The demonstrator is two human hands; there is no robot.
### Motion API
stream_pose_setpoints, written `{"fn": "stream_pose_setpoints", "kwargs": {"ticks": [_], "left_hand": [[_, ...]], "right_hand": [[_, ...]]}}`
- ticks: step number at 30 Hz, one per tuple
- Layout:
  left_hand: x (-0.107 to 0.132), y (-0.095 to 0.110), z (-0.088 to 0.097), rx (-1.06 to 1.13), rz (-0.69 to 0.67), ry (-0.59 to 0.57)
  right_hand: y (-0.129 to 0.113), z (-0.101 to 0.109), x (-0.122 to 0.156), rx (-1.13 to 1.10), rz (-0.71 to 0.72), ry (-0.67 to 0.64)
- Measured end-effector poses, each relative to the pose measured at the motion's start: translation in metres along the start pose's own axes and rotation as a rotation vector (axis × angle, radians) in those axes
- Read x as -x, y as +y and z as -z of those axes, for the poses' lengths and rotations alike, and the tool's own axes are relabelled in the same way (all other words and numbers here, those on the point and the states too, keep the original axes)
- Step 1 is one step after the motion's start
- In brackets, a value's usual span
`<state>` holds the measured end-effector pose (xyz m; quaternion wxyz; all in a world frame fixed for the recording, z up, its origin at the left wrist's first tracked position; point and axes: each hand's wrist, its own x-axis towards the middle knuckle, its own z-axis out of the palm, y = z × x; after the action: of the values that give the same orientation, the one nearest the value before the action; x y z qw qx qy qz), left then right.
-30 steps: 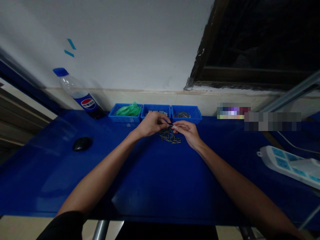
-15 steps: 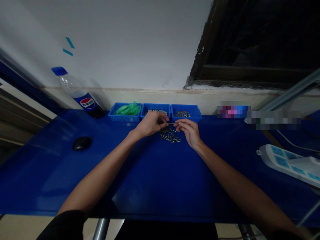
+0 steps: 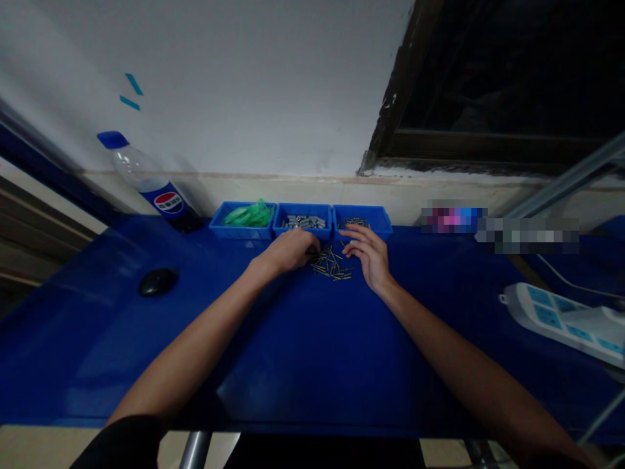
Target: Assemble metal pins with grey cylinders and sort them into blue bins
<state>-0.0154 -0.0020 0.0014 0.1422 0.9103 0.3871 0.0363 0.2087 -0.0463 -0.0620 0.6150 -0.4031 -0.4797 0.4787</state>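
A loose pile of thin, brass-and-dark metal pins lies on the blue tabletop between my hands. My left hand is at the pile's left edge, thumb and fingers curled together; whatever is in the pinch is hidden. On the other side, my right hand hovers with its fingers apart and nothing visible in its grasp. Behind it stands the right blue bin, holding similar thin pins. The middle blue bin, just beyond my left hand, contains short grey cylindrical pieces.
A left blue bin contains green plastic. Further left are a Pepsi bottle and a black mouse. A white power strip lies at the right, with a cable behind it. The wall closes off the table's back.
My hands have come apart from the thin pin they held between them. The left dropped down to the pile; the right spread its fingers.
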Motion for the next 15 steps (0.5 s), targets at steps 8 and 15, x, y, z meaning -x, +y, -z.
{"fn": "stream_pose_setpoints", "kwargs": {"ticks": [8, 15], "left_hand": [[-0.001, -0.001, -0.007, -0.003, 0.023, 0.047], [-0.003, -0.004, -0.011, -0.032, -0.01, 0.054]], "right_hand": [[0.002, 0.001, 0.0, -0.039, -0.009, -0.019], [-0.003, -0.001, 0.001, -0.038, -0.029, -0.009]]}}
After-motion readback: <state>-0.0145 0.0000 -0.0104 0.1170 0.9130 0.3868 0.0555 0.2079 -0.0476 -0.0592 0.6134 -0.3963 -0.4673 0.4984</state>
